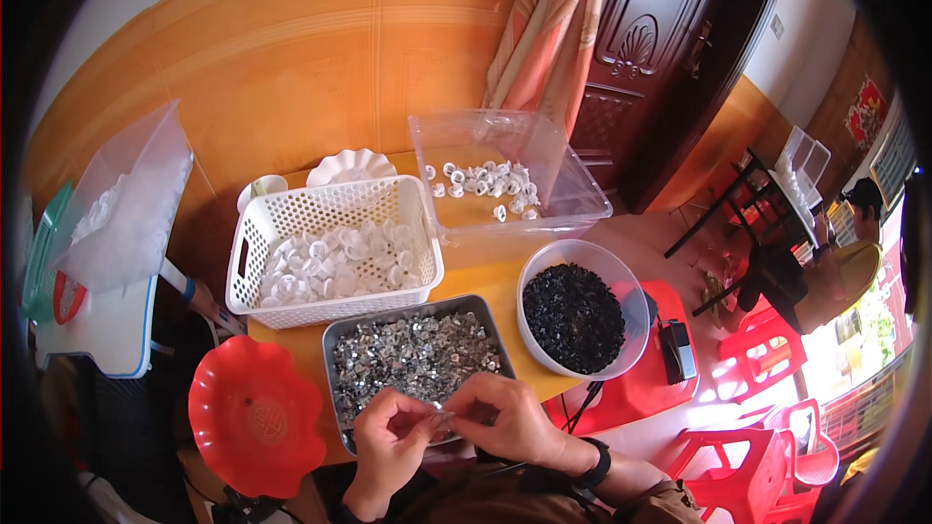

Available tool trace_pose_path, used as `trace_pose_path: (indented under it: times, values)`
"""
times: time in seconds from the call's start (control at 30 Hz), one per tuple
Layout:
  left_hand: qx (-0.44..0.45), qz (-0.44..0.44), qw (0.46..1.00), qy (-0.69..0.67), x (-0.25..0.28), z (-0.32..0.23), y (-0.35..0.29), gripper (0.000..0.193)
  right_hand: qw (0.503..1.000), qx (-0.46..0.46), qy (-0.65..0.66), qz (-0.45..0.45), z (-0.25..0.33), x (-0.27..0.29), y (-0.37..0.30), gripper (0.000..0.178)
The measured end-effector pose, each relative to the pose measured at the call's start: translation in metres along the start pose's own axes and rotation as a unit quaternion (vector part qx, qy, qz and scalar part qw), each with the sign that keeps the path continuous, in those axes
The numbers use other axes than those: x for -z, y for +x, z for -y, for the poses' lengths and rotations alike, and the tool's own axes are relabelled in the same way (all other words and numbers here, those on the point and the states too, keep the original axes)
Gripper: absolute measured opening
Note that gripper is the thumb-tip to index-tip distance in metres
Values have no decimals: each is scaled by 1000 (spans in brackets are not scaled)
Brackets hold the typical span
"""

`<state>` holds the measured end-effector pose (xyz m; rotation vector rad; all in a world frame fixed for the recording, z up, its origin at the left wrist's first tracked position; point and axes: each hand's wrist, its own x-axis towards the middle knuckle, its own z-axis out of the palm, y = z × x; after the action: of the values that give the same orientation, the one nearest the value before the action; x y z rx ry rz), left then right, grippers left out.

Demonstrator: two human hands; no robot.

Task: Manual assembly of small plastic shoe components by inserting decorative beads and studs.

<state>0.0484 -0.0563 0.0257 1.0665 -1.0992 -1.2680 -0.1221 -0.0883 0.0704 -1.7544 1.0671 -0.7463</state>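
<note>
Grip: both hands pinch small metal piece over yellow table w/ tray, wood-panel wall behind.

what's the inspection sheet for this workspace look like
surface: yellow table, crowded with containers
job's things: metal tray of small silver parts; tiny silver piece pinched between both hands
clutter: white basket of white rings, clear bin, bowl of black bits, red dish
hands: left hand and right hand meet over the tray's near edge
cables: black cord below the bowl
surroundings: red plastic stools, dark door, another person seated far right
</note>
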Motion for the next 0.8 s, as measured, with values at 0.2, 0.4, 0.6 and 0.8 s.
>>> trace_pose_path:
  times: [0.2, 0.4, 0.6, 0.8]
  values:
    - [15, -70, 992, -102, 18, 0, -3, 34, 982, 64, -130, -124, -1, 67, 60, 10]
    - [-84, -214, 963, -138, 54, -18, -9, 15, 876, 226, -291, -311, 10, 99, 125, 27]
    - [-44, -188, 968, -158, 67, -17, -17, 13, 942, 194, -251, -107, -2, 16, 144, 18]
    - [-4, -138, 980, -146, 71, -12, -21, 12, 901, 163, -402, 13, -51, -21, 233, 24]
